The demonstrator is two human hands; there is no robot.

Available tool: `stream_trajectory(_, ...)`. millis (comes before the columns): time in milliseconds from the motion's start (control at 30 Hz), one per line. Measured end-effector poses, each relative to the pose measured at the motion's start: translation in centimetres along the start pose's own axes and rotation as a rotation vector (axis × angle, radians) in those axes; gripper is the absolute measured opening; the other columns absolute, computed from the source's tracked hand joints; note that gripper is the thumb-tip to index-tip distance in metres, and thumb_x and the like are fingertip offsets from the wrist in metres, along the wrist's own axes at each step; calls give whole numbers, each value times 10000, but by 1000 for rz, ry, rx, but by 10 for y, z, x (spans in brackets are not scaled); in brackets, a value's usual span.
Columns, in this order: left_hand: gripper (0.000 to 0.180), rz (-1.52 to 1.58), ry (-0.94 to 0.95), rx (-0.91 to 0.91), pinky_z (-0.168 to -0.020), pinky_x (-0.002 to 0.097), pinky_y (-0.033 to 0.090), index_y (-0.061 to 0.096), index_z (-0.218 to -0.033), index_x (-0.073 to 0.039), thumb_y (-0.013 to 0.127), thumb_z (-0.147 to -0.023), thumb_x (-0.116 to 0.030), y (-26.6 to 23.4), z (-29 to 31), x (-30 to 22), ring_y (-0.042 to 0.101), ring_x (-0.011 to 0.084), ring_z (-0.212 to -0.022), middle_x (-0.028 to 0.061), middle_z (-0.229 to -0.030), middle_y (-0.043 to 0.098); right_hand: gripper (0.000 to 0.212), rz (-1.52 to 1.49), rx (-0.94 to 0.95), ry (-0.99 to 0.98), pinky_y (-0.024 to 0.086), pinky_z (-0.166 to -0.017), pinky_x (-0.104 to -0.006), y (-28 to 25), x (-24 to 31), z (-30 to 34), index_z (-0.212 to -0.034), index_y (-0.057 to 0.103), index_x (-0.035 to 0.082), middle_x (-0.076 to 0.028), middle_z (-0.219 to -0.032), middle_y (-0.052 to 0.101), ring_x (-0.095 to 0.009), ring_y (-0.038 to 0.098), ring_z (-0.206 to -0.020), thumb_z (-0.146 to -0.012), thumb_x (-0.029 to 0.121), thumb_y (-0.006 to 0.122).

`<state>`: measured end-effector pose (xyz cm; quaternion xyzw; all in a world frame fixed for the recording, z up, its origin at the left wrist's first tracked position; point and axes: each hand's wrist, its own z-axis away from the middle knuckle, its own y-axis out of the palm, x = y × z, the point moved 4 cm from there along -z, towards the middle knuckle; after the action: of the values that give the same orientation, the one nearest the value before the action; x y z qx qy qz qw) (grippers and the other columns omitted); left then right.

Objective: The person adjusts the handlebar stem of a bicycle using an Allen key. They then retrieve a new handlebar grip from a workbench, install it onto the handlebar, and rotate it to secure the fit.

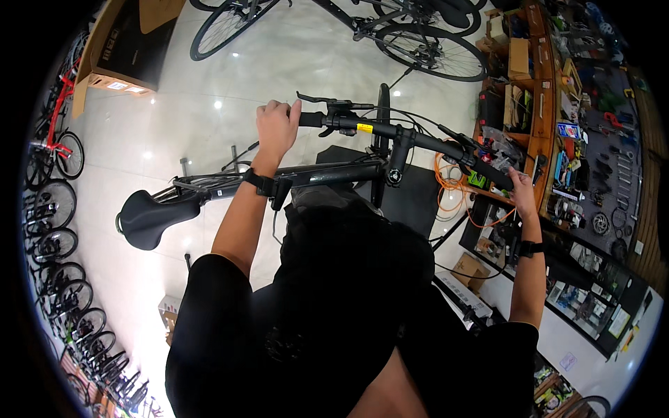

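A black bicycle handlebar (425, 142) with a yellow sticker runs across in front of me, clamped by a stem (398, 159). At its left end, my left hand (277, 129) is closed around the grip (311, 119), behind a brake lever (313, 97). My right hand (521, 189) holds the end of the right grip (492, 174), its fingers pressed to it. Below the bar, the dark bicycle frame (313, 174) stretches left to a black saddle (149, 219). The front tire (383, 97) shows edge-on beyond the bar. My torso hides part of the frame.
More bicycles (428, 52) lie or stand at the far side. An open cardboard box (129, 49) is at the far left, above a long row of bicycles (59, 244). To the right are wooden shelves (540, 90), a tool board (620, 167) and a coiled orange hose (449, 177).
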<state>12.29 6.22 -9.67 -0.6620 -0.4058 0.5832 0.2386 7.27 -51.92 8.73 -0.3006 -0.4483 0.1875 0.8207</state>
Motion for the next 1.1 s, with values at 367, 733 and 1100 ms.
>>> stream_trajectory(367,326,36,83,17,-829,478,461,736,-802,-52,612,-909,-333,20,-50,-13,539,363,-988,101,-959,662,377,69,43,107,286,-436,-267,6,-25,47,-758,626,27,48,-555,455,-50,376,-448,-1020,286,548)
stream_trajectory(733,236,108,269,-48,-850,458,455,738,-817,-58,624,-874,-257,41,-90,-42,533,355,-982,73,-971,666,327,5,32,191,254,-421,-225,27,-61,113,-816,663,55,100,-553,424,-18,346,-443,-1018,288,553)
stream_trajectory(1100,211,74,282,-52,-852,435,455,744,-814,-61,631,-862,-233,40,-95,-41,541,347,-973,72,-968,671,333,220,142,136,343,-498,-265,27,-52,107,-896,666,-23,53,-621,485,-56,411,-552,-1022,258,539)
